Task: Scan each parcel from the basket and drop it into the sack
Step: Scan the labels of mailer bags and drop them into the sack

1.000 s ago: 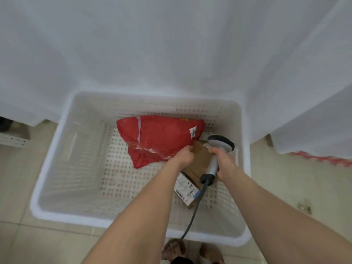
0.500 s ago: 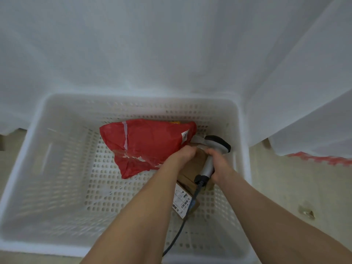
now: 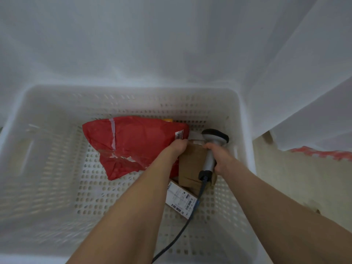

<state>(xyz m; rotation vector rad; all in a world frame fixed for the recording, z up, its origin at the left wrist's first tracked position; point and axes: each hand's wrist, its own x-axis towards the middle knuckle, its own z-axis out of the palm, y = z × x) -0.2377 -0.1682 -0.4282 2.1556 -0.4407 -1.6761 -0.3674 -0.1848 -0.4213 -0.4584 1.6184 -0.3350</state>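
below, white basket (image 3: 133, 96) on beige floor (image 3: 285, 187)

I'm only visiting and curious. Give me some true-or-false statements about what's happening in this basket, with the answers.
1. The right hand holds a barcode scanner. True.
2. The red mailer bag already lies outside the basket. False: it lies on the floor of the white perforated basket.
3. The cardboard box carries a white label with barcodes. True.
4. The scanner is cordless. False: a dark cable runs from its handle towards the person.
5. The left hand hangs idle outside the basket. False: it reaches inside, fingers curled at the box's top edge beside the red bag.
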